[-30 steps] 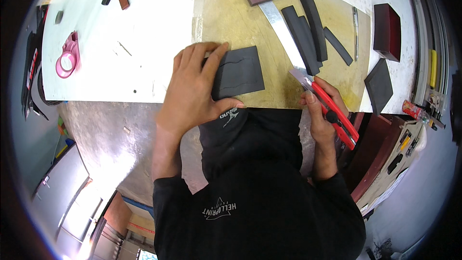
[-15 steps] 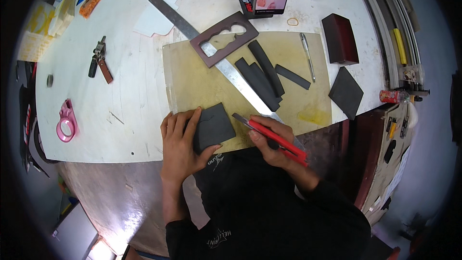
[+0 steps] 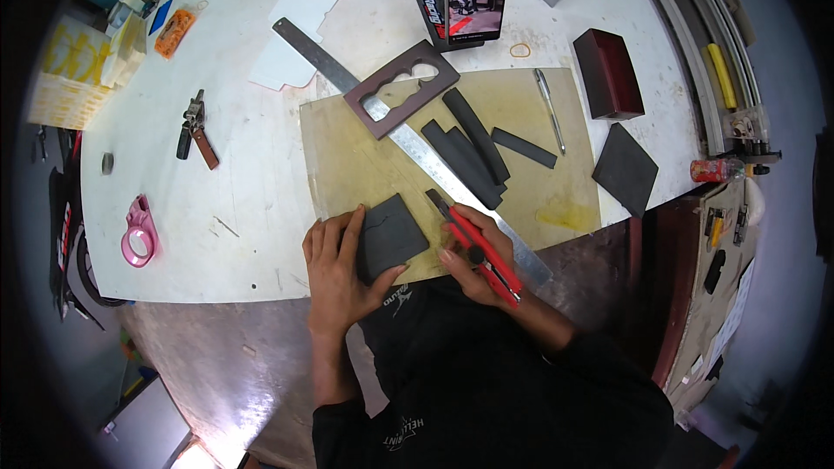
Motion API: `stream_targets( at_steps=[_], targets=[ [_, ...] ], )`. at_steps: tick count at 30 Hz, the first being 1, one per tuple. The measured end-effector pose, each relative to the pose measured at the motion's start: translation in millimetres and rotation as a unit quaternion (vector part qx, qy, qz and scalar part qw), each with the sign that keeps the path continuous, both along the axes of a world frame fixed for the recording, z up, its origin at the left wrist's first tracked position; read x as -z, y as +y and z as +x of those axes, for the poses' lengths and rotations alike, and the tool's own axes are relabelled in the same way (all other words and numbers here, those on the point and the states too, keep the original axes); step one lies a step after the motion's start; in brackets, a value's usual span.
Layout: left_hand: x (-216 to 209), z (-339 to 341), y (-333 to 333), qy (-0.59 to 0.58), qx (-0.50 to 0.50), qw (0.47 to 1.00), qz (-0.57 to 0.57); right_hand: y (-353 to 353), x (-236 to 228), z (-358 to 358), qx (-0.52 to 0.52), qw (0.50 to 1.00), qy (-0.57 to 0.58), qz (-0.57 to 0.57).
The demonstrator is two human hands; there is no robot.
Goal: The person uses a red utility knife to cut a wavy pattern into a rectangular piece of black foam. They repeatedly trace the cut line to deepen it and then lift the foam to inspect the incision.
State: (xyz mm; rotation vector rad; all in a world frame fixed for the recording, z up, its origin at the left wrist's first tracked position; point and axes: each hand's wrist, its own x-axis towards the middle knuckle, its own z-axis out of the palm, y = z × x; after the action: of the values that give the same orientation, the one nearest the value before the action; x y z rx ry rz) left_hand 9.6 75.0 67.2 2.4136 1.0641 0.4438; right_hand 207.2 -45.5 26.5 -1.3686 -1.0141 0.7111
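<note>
My left hand [image 3: 337, 260] grips the left edge of a dark grey foam square [image 3: 393, 236], fingers over its far side and thumb along the near edge. A curved line runs across the top of the square. In my right hand [image 3: 473, 259] is a red utility knife [image 3: 483, 254], its blade pointing up and left, just right of the square and apart from it. Both hands are over the near edge of a yellowish cutting mat [image 3: 347, 161]. A long steel ruler [image 3: 434, 163] crosses the mat diagonally, running close by my right hand.
A brown handled frame [image 3: 401, 89] rests across the ruler. Dark foam strips [image 3: 465, 152] and a pen [image 3: 549, 108] lie on the mat. Beyond it are a propped phone [image 3: 476, 9], a dark red box [image 3: 610, 74] and a black slab [image 3: 625, 169]. Leftward lie pliers [image 3: 197, 132] and a pink tape dispenser [image 3: 139, 234].
My right hand has turned the knife steeper and shifted slightly left. My left hand keeps its hold on the foam square. The whole view has shifted a little, and the phone's picture has changed.
</note>
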Motion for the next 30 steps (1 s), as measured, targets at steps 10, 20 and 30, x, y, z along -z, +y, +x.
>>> stream_targets(
  at_steps=[10,20,30],
  targets=[
    [0.9,3.0,-8.2,0.004,-0.028,1.000,0.002,1.1,8.5,-1.7,0.014,0.993,-0.106,0.045],
    [6.5,7.6,-16.0,-0.007,-0.050,0.999,0.020,-0.4,12.0,-4.8,0.023,0.979,-0.186,0.081],
    [13.9,6.1,-20.0,-0.011,-0.069,0.996,0.054,-5.0,11.8,-10.1,0.070,0.982,-0.169,0.044]
  ],
)
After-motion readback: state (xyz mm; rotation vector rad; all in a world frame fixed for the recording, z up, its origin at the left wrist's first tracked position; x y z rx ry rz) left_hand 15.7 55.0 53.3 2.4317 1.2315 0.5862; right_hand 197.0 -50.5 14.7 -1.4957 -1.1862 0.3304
